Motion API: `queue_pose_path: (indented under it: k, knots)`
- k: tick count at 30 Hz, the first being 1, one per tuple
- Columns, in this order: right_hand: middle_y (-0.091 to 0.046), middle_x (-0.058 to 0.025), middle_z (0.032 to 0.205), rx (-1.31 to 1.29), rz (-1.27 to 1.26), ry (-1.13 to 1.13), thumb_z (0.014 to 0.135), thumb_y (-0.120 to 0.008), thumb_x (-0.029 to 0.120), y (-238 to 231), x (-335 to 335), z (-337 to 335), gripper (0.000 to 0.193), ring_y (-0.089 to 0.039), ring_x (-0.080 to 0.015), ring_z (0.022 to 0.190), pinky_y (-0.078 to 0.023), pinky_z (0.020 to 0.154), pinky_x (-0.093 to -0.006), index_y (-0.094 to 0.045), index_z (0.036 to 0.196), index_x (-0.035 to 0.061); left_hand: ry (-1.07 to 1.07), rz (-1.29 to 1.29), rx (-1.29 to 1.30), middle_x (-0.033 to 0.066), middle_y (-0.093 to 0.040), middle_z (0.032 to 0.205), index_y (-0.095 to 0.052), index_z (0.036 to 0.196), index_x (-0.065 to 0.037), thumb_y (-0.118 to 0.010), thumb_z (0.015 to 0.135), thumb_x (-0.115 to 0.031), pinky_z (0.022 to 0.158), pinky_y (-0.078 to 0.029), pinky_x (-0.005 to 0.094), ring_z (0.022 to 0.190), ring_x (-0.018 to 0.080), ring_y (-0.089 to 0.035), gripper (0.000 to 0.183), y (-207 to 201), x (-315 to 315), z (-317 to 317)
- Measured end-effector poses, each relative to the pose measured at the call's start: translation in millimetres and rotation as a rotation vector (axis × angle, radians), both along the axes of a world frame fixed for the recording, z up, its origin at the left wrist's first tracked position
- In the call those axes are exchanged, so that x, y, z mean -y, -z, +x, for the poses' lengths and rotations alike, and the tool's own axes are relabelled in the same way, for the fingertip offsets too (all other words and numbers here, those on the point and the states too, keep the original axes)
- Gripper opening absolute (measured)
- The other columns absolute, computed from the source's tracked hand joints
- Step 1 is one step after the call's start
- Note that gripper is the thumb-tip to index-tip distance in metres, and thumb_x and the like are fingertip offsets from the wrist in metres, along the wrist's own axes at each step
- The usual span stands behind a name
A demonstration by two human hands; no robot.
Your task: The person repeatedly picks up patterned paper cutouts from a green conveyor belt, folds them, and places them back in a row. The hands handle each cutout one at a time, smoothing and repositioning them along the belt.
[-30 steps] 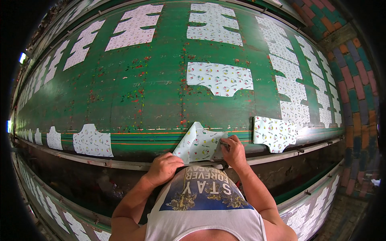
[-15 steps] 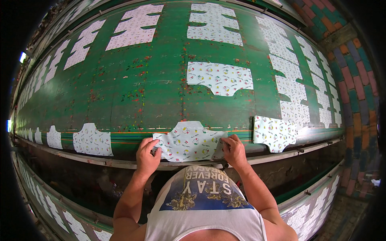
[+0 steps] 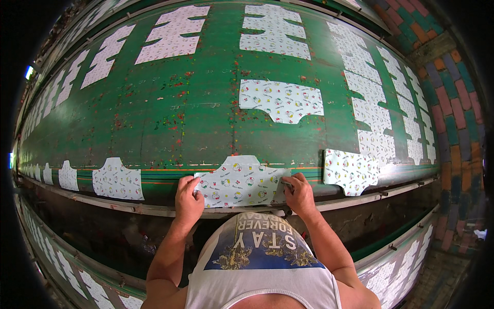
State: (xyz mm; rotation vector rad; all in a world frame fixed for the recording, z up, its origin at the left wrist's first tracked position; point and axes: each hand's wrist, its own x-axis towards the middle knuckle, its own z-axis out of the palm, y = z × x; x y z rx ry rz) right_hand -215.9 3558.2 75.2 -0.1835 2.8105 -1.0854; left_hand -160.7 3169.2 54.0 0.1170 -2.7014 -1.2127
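Observation:
A white printed fabric piece (image 3: 244,181), cut like a garment panel with a narrower top, lies along the near edge of the green table (image 3: 170,123). At its left end my left hand (image 3: 188,200) is closed, thumb and fingers pinching the edge. My right hand (image 3: 300,193) pinches the right end the same way. Between them the cloth looks spread flat. To the right of my right hand sits a stack of similar pieces (image 3: 352,171). Farther in, a single printed panel (image 3: 282,101) lies with its narrow side toward me.
Rows of printed panels (image 3: 272,31) lie at the far side, with more columns (image 3: 368,98) on the right. Another panel (image 3: 118,178) rests on the near edge at left. A metal rail (image 3: 154,210) runs along the front. Paint specks dot the green surface.
My left hand has shifted slightly and its fingers have drawn closer together at the cloth's left end. The lower left part of the fabric piece now looks flatter. My right hand stays nearly still.

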Motion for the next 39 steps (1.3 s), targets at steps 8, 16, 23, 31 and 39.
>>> queue_pose_path:
  k: [8, 16, 23, 31, 39]
  knots:
    - [-0.070, -0.0199, 0.119, 0.032, 0.010, -0.005, 0.086, -0.078, 0.000, -3, 1, 0, 0.036, -0.073, -0.0424, 0.106, -0.063, 0.089, -0.0480, -0.078, 0.122, 0.0039, -0.006, -0.046, -0.008, 0.0226, -0.064, 0.133, -0.071, 0.131, 0.006, -0.067, 0.082, 0.013, 0.093, -0.061, 0.0441, 0.118, 0.0417, -0.069, 0.049, 2, -1, -1]
    - [-0.070, -0.0189, 0.118, -0.023, -0.008, 0.021, 0.087, -0.077, 0.000, 4, 0, 3, 0.035, -0.074, -0.0416, 0.103, -0.063, 0.089, -0.0476, -0.079, 0.121, 0.0050, -0.017, 0.066, 0.089, 0.0210, -0.063, 0.140, -0.067, 0.141, 0.004, -0.071, 0.084, 0.008, 0.103, -0.057, 0.0483, 0.126, 0.0431, -0.065, 0.057, -11, -6, -5]
    - [-0.070, -0.0167, 0.113, -0.113, -0.018, 0.021, 0.085, -0.076, -0.002, 5, 2, 3, 0.033, -0.073, -0.0391, 0.095, -0.061, 0.083, -0.0466, -0.080, 0.117, 0.0049, 0.359, -0.324, -0.221, 0.0159, -0.055, 0.165, -0.063, 0.153, -0.004, -0.082, 0.087, -0.011, 0.127, -0.039, 0.0563, 0.157, 0.0420, -0.045, 0.069, -28, -37, -16]
    - [-0.071, -0.0183, 0.108, -0.170, -0.060, 0.033, 0.090, -0.076, 0.003, 6, 2, 6, 0.024, -0.073, -0.0417, 0.095, -0.061, 0.083, -0.0493, -0.080, 0.113, 0.0051, 0.691, -0.565, -0.039, 0.0192, -0.028, 0.183, -0.038, 0.171, 0.001, -0.074, 0.100, -0.054, 0.139, -0.018, 0.0569, 0.170, 0.0433, -0.021, 0.097, -18, -93, -68]
    - [-0.073, -0.0178, 0.105, -0.213, -0.019, 0.160, 0.094, -0.078, 0.009, 16, 6, 6, 0.016, -0.075, -0.0423, 0.089, -0.061, 0.080, -0.0514, -0.080, 0.110, 0.0066, 0.741, -0.634, -0.019, 0.0191, -0.023, 0.185, -0.032, 0.173, 0.002, -0.069, 0.101, -0.062, 0.140, -0.014, 0.0566, 0.172, 0.0423, -0.016, 0.104, -8, -105, -82]
